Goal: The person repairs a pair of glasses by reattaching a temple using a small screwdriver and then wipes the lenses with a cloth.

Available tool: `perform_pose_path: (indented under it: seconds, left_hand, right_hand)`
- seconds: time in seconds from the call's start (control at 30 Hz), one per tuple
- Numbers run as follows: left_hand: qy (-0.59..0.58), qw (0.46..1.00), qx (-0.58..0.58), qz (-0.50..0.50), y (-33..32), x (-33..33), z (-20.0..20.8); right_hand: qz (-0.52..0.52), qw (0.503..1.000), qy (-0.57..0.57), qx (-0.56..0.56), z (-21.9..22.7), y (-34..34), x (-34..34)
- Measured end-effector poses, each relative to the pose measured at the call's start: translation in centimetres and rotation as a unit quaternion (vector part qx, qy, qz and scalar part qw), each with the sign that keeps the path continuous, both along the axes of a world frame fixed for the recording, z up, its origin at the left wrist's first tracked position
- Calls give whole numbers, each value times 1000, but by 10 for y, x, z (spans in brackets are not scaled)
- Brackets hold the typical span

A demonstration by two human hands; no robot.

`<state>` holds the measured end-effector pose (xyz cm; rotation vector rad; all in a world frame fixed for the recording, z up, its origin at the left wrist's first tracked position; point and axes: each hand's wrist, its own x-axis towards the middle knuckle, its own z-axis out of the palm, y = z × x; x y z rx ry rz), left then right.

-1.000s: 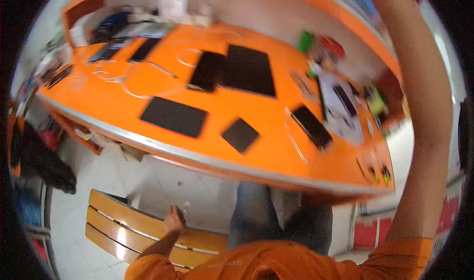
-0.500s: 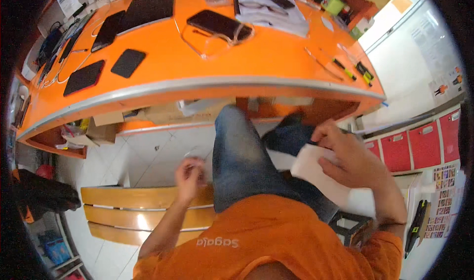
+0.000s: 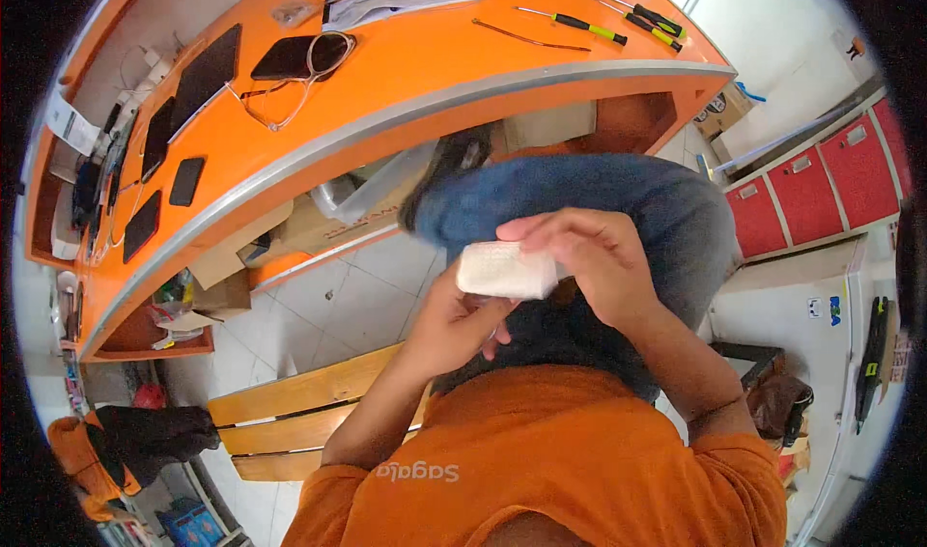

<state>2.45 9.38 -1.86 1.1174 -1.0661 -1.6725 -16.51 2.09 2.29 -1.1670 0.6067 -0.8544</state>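
Note:
Above my lap, a white tissue pack [image 3: 502,271], a rounded block with a textured top, is held between both hands. My left hand [image 3: 452,327] grips it from below and the left, thumb along its near side and some fingers hidden beneath. Bent over from the right, my right hand [image 3: 601,269] has its fingertips closed on the pack's far right edge. Blur hides detail at that edge.
An orange desk [image 3: 406,103] with a grey edge curves ahead. On it lie screwdrivers [image 3: 584,28], glasses [image 3: 328,56] and a dark phone [image 3: 285,57]. A slatted wooden bench [image 3: 299,383] stands left, red drawers [image 3: 811,192] right. Cardboard boxes [image 3: 362,204] sit under the desk.
The white pack has come from my right side to the middle, and my left hand has moved in to hold it too. My view and legs have turned to the right.

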Motion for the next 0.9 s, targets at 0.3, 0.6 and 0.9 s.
perform_pose_path:
  seconds: [0.3, 0.6, 0.9]
  left_hand:
    - [-134, 989, -64, 1, -18, 0, 26]
    - [50, 988, -82, 125, -26, -3, -78]
    - [146, 945, 38, 291, -56, -32, -71]
  right_hand:
    - [158, 956, 236, -75, -5, -35, -17]
    - [10, 924, -163, 345, -37, -37, 7]
    - [2, 996, 71, 58, -103, -44, 1]
